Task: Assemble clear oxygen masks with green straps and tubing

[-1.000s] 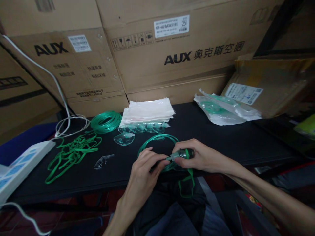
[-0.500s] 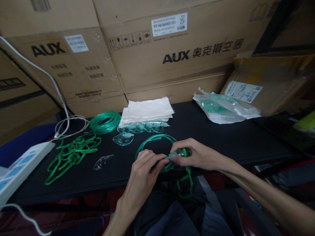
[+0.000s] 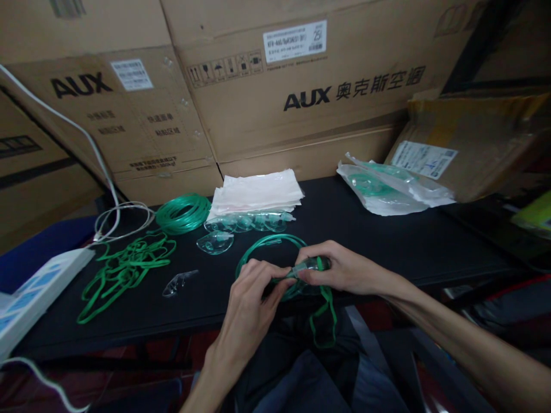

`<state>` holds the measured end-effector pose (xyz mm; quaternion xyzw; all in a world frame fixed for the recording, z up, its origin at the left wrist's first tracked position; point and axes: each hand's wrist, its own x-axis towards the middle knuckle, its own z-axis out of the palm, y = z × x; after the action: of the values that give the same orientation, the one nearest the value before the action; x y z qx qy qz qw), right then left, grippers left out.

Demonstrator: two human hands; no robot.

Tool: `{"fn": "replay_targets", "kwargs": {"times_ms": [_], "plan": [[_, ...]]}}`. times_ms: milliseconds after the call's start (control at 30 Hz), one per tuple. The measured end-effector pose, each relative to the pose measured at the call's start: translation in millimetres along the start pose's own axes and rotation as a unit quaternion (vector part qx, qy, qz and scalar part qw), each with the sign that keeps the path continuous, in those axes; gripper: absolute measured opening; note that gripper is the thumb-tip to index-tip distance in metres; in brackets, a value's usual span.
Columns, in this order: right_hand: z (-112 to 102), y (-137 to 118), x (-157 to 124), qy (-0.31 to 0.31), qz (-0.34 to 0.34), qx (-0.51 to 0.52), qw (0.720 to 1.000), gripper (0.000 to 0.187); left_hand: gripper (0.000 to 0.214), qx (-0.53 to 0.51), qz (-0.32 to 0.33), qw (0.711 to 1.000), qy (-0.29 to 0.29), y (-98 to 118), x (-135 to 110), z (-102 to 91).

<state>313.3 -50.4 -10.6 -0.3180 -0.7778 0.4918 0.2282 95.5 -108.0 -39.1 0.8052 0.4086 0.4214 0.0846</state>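
My right hand [image 3: 329, 267] is closed around a clear oxygen mask [image 3: 310, 264], whose connector points toward my left hand [image 3: 258, 292]. The left fingers pinch the end of the green tubing [image 3: 262, 241] right at that connector; the exact joint is hidden by my fingertips. The rest of this tubing lies coiled on the black table behind and under my hands. From the mask a green elastic strap [image 3: 325, 321] hangs down past the table's front edge.
Left of my hands lie a small clear plastic piece [image 3: 177, 282], tangled green straps [image 3: 129, 264], a tubing coil [image 3: 184, 213] and a power strip [image 3: 43, 292]. Beyond are a single mask [image 3: 215, 243], several masks in a row [image 3: 249, 221], white bags [image 3: 258, 192] and a filled bag [image 3: 387, 186].
My fingers have come slightly closer together at the connector, and the mask has tilted a little in my right hand. The things on the table have stayed put.
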Motion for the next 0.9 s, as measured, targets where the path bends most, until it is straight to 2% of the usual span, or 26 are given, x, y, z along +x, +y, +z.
{"fn": "replay_targets", "kwargs": {"times_ms": [300,400,467,600,733,900], "plan": [[1.5,-1.9,-0.7,0.002,0.008,0.002,1.0,0.026,0.007,0.041,0.019,0.998,0.034,-3.2,-2.9,4.8],[1.9,-3.2,0.4,-0.01,0.04,0.011,0.999,0.031,0.009,0.063,0.025,0.997,0.042,0.6,-0.8,-3.9],[1.8,-4.4,0.7,-0.02,0.036,0.016,0.999,0.036,0.016,0.096,0.012,0.994,0.045,2.1,1.0,-15.1],[1.6,-7.7,-0.6,-0.025,-0.002,-0.003,1.0,0.038,0.033,0.21,-0.097,0.972,0.05,-4.7,5.3,-36.8],[2.1,-11.9,-3.7,0.0,-0.087,-0.073,0.993,0.032,0.033,0.281,-0.226,0.931,-0.049,-17.6,16.2,-43.7],[-5.2,-26.7,-12.6,-0.003,-0.117,-0.172,0.978,0.032,0.011,0.237,-0.318,0.906,-0.145,-18.3,41.6,-49.1]]}}
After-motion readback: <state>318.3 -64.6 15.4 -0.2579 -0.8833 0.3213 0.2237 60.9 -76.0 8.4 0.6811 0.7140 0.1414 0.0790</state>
